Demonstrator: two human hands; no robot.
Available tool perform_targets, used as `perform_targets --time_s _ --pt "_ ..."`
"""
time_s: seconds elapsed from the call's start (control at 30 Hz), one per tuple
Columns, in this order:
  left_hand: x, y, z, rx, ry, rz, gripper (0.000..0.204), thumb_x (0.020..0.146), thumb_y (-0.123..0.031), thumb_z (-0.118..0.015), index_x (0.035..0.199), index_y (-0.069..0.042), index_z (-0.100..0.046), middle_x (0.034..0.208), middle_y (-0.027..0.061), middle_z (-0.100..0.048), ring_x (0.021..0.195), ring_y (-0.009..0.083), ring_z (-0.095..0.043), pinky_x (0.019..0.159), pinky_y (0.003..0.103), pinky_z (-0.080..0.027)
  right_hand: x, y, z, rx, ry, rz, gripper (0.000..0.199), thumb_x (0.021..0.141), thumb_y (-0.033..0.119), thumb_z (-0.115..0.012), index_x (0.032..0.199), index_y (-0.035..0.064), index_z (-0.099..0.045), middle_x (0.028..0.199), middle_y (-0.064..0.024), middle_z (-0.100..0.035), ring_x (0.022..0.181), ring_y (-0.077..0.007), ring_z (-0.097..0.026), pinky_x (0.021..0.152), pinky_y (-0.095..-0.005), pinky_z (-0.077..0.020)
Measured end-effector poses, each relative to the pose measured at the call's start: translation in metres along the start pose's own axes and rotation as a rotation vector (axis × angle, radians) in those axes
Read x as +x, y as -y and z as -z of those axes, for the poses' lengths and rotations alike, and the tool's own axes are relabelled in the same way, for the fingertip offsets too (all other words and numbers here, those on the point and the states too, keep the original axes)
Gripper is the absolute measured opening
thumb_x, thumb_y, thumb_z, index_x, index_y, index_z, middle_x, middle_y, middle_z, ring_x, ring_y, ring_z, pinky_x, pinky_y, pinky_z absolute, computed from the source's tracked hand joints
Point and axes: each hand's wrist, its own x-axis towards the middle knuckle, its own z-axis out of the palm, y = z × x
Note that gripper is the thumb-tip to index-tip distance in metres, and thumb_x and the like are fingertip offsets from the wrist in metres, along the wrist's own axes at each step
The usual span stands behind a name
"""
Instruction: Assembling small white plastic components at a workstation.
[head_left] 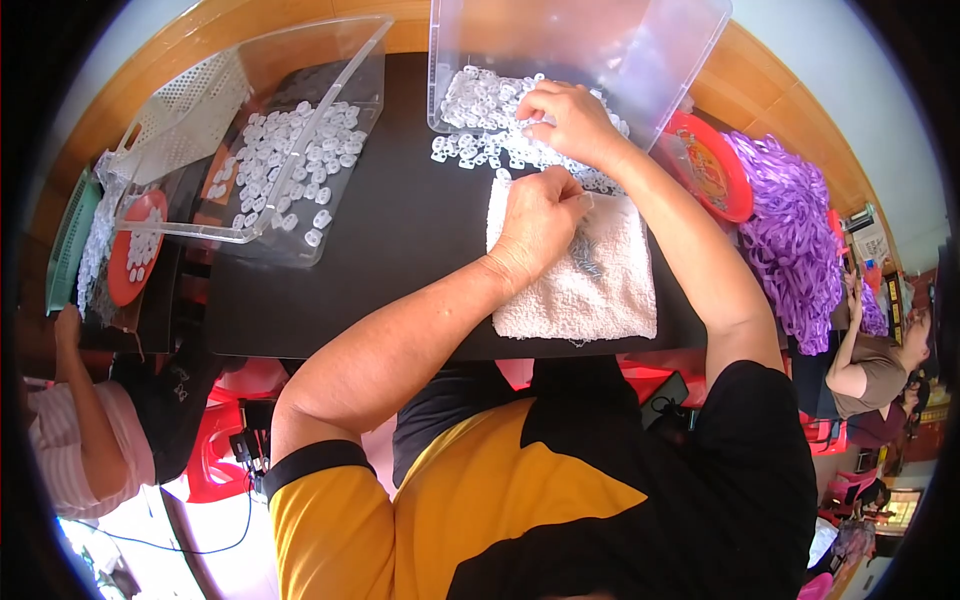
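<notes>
A folded cream towel (570,305) lies in front of me on the black table (290,310), with a small heap of thin grey metal pieces (586,256) on it. Over the towel's upper part, my left hand (543,215) is closed, thumb and fingers pinched together; what they hold is too small to make out. Farther off, my right hand (572,122) reaches into small white plastic pieces (480,105) at the mouth of a clear plastic bin (590,45). Its fingers are bent together at the pile, and anything between the tips is unclear. Some white pieces spill onto the table.
Another clear bin (345,95) at left holds white rounded pieces (290,165). Beyond it are a white perforated basket (185,115), red plate (125,275) and green basket (72,240). At right are a red basin (740,190) and purple ribbons (790,230). People sit on both sides.
</notes>
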Motion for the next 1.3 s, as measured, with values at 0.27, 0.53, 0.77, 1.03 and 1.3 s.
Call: perform_targets --time_s 0.27,0.53,0.77,1.03,1.3 --pt "0.0 0.001 -0.002 -0.038 0.007 -0.004 0.011 0.083 -0.009 -0.065 0.083 0.002 -0.062 0.071 0.0039 -0.06 0.065 0.0106 -0.054 0.061 0.029 -0.047 -0.004 0.005 -0.003 -0.131 0.133 0.001 0.017 0.075 0.015 -0.068 0.092 0.015 -0.067 0.093 -0.0004 -0.063 0.099 -0.0216 -0.06 0.089 -0.0431 -0.0389" --pt "0.0 0.002 -0.002 0.002 -0.009 -0.059 0.011 0.082 -0.009 -0.066 0.082 0.002 -0.062 0.071 0.0049 -0.061 0.066 0.0114 -0.055 0.062 0.029 -0.047 -0.01 0.008 -0.009 -0.126 -0.001 0.063 0.018 0.077 0.02 -0.068 0.095 0.0201 -0.068 0.093 -0.0005 -0.061 0.1 -0.0212 -0.059 0.089 -0.0423 -0.0385" --pt "-0.002 -0.002 0.0 0.029 -0.009 -0.059 0.012 0.082 -0.009 -0.066 0.082 0.003 -0.063 0.071 0.0063 -0.062 0.067 0.0131 -0.057 0.064 0.03 -0.049 -0.006 0.006 -0.013 -0.168 0.112 0.087 0.016 0.079 0.021 -0.067 0.094 0.0199 -0.069 0.094 -0.0004 -0.061 0.103 -0.02 -0.057 0.088 -0.0406 -0.0369" --pt "0.0 0.001 -0.003 0.001 -0.006 -0.063 0.012 0.081 -0.009 -0.067 0.081 0.002 -0.063 0.069 0.0055 -0.062 0.065 0.0115 -0.057 0.062 0.028 -0.048 -0.021 0.002 -0.011 -0.13 -0.05 0.126 0.005 0.08 0.018 -0.065 0.079 0.0137 -0.062 0.088 0.0002 -0.06 0.094 -0.0216 -0.06 0.081 -0.0416 -0.0406" --pt "0.003 0.005 0.003 -0.053 -0.021 -0.004 0.014 0.079 -0.01 -0.068 0.081 0.004 -0.066 0.067 0.0131 -0.064 0.06 0.0201 -0.062 0.06 0.034 -0.051 -0.111 0.034 0.031 0.607 -0.196 -0.359 0.008 0.082 0.001 -0.065 0.09 -0.0003 -0.064 0.079 -0.0037 -0.066 0.075 -0.0093 -0.06 0.069 -0.0258 -0.0477"
